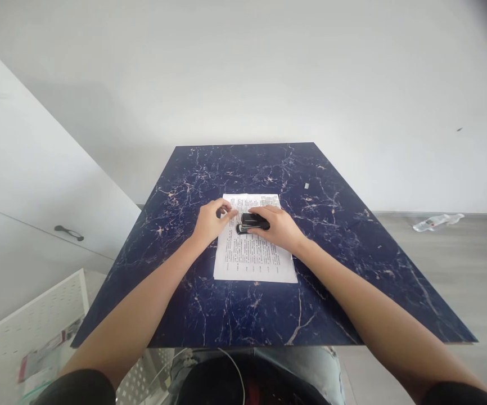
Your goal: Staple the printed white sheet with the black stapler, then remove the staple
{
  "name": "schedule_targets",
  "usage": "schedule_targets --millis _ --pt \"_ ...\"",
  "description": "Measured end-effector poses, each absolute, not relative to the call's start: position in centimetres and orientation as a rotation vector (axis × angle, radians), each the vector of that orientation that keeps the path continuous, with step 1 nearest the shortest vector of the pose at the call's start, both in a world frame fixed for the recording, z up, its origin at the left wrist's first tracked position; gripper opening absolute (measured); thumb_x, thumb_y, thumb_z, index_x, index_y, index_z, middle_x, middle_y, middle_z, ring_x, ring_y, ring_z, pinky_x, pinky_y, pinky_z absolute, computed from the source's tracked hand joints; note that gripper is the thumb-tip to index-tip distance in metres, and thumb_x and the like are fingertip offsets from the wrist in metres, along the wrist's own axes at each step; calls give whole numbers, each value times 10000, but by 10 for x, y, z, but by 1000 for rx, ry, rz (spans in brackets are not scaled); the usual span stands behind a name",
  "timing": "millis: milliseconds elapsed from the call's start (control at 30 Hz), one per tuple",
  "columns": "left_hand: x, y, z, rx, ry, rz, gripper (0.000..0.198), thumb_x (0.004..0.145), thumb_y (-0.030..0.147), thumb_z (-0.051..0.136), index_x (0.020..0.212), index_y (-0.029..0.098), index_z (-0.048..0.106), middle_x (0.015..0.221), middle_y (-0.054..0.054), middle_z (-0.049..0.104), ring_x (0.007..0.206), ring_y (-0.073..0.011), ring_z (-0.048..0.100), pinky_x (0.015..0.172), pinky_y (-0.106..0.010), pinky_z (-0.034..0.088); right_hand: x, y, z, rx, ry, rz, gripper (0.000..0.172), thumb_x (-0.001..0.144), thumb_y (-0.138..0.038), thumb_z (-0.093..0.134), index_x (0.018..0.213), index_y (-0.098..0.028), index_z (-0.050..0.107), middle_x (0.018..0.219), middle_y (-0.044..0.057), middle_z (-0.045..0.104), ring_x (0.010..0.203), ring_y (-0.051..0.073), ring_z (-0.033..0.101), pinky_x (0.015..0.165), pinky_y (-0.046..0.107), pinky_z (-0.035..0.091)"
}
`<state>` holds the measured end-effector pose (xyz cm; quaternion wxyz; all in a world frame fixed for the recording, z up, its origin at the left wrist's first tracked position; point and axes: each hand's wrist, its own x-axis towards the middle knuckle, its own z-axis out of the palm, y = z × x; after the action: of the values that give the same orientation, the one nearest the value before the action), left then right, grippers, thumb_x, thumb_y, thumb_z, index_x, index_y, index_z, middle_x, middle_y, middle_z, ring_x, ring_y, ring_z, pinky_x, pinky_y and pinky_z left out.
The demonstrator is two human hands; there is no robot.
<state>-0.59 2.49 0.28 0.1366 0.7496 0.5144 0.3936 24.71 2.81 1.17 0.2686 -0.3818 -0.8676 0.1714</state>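
A black stapler [247,223] lies sideways over the upper half of a printed paper stack [256,261]. My right hand [279,226] is closed around the stapler's right end, with the thumb on the near side and fingers on the far side. At the stack's left edge, my left hand [212,220] has its fingers curled toward the thumb in a pinch. Whether a paper edge or something small is between those fingertips cannot be made out. The stapler's left end points toward my left hand, a small gap apart.
The papers rest on a dark blue marbled table [243,320]. A small pale piece [306,185] lies toward its far right. A white cabinet [24,163] and a perforated white basket [36,315] stand left. Clear plastic packaging [435,223] lies on the floor at right.
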Motion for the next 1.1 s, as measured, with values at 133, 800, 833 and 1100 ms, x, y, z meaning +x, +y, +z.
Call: schedule_targets --millis 133,800,833,1100 --pt "-10 28 -11 2151 1951 1144 369 865 442 763 1130 218 640 1111 -128 678 1078 -328 594 968 -507 473 239 23 13 -999 -2288 482 336 950 -331 643 1282 -348 688 1173 42 738 1089 277 694 973 478 577" --pt "-8 14 2 2032 1490 1118 237 843 91 617 1002 230 724 1046 -39 753 842 -197 670 886 -401 545 345 63 38 -1439 -2352 269 381 819 -203 612 1183 -226 721 1177 93 743 1074 333 688 931 464 546" --pt "-6 13 4 2037 1483 1163 218 856 104 625 1017 227 705 1061 -39 742 912 -207 677 928 -406 537 345 62 37 -1430 -2366 286 382 817 -202 616 1184 -229 717 1180 92 743 1076 335 688 927 469 548" --pt "-10 15 1 1929 1443 1284 224 887 109 624 1069 232 665 1131 -42 727 1081 -234 677 1036 -441 511 343 60 39 -1337 -2402 437 312 807 -185 617 1092 -257 722 1129 47 761 1045 312 703 948 514 553"
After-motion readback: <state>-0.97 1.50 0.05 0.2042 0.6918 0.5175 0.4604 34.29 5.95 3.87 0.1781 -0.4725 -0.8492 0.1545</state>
